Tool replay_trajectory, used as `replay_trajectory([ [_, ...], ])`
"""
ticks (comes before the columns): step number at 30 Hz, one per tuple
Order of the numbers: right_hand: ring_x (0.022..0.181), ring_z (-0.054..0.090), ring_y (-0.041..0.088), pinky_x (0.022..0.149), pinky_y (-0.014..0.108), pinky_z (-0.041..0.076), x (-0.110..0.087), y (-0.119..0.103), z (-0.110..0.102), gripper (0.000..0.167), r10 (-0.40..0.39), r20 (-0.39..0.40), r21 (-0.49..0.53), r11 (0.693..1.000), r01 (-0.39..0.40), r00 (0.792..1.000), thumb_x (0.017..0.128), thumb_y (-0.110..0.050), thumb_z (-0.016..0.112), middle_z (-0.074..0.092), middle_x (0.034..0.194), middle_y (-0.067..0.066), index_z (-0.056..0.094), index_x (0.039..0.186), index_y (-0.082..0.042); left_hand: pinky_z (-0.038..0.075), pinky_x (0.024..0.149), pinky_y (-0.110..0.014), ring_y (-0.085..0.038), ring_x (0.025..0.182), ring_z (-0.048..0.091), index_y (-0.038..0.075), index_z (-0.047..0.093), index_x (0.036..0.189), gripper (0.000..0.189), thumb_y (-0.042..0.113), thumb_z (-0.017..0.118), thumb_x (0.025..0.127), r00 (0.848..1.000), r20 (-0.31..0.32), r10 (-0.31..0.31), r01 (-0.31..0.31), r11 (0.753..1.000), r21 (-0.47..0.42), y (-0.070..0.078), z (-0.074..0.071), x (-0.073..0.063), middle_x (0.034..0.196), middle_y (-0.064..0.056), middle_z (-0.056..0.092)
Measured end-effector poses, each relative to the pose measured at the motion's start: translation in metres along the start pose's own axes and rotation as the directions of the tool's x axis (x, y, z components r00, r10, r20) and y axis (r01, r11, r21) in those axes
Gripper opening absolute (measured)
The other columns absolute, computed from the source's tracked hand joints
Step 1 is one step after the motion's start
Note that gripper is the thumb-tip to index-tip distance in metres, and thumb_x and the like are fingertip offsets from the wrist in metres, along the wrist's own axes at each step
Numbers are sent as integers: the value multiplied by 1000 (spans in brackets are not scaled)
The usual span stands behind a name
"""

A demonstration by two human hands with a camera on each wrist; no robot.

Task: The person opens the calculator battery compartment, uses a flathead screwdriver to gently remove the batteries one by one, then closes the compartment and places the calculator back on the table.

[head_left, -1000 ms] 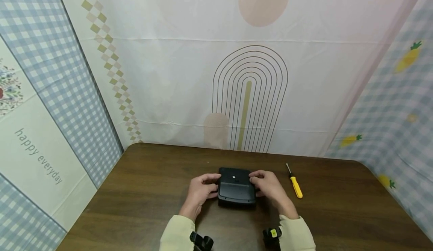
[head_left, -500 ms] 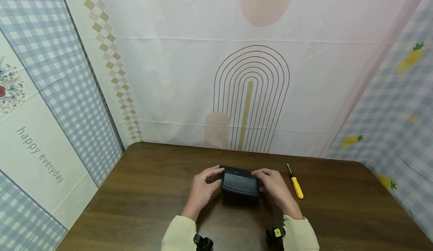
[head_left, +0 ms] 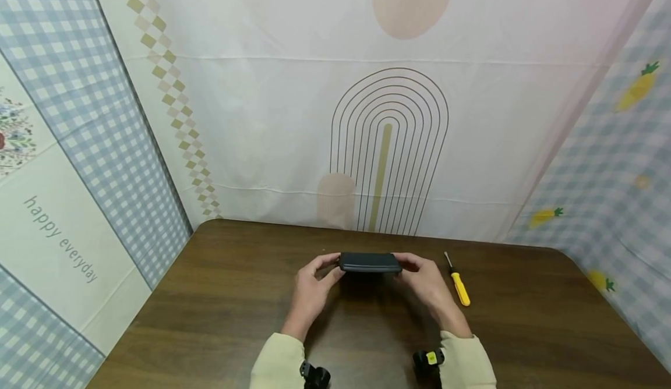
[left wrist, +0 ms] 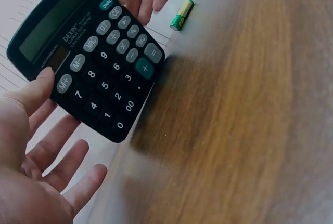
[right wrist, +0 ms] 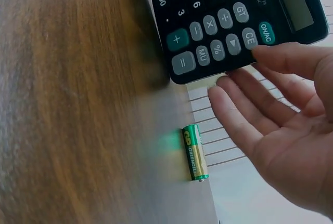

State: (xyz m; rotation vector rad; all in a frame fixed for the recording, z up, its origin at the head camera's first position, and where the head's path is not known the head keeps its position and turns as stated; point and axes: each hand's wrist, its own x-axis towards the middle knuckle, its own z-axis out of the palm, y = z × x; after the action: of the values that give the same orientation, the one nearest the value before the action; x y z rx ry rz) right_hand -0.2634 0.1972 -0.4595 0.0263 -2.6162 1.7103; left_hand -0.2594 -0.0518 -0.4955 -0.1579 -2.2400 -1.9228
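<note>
A black desk calculator point(head_left: 370, 262) is raised near-upright over the table, its top edge toward me in the head view. Both wrist views show its keys and blank screen. My left hand point(head_left: 309, 291) pinches one side, the thumb at the M+ key in the left wrist view and other fingers spread below. On the opposite side my right hand point(head_left: 430, 289) pinches the edge, its thumb beside the CE key in the right wrist view. A green and gold GP battery point(right wrist: 195, 153) lies on the table near the right hand; that hand hides it from the head view.
A screwdriver point(head_left: 459, 289) with a yellow handle lies on the brown wooden table point(head_left: 220, 296), right of the right hand. Behind the table's far edge hangs a patterned curtain point(head_left: 262, 115). Each wrist carries a black camera.
The calculator has gone from lying flat with its back up to standing tilted up, keys facing away from my head. Both hands have turned with it, keeping hold of its sides.
</note>
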Motion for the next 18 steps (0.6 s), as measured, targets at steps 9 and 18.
replay_trajectory([
  [9,104,68,22,95,42,58,0,0,0,29,-52,-4,34,998,52,999,102,-8,69,75,117,11,74,130,-4,55,100,-43,-19,116,69,19,76,129,33,31,79,99,1000,-22,-15,14,998,-63,-1,0,1,121,0,74],
  [18,103,71,24,97,47,58,1,2,0,29,-44,-4,86,995,44,999,103,-12,69,73,118,14,72,129,-2,57,94,-35,-20,111,70,18,75,131,31,23,77,100,999,-47,27,-31,996,-88,0,0,-1,119,-1,74],
])
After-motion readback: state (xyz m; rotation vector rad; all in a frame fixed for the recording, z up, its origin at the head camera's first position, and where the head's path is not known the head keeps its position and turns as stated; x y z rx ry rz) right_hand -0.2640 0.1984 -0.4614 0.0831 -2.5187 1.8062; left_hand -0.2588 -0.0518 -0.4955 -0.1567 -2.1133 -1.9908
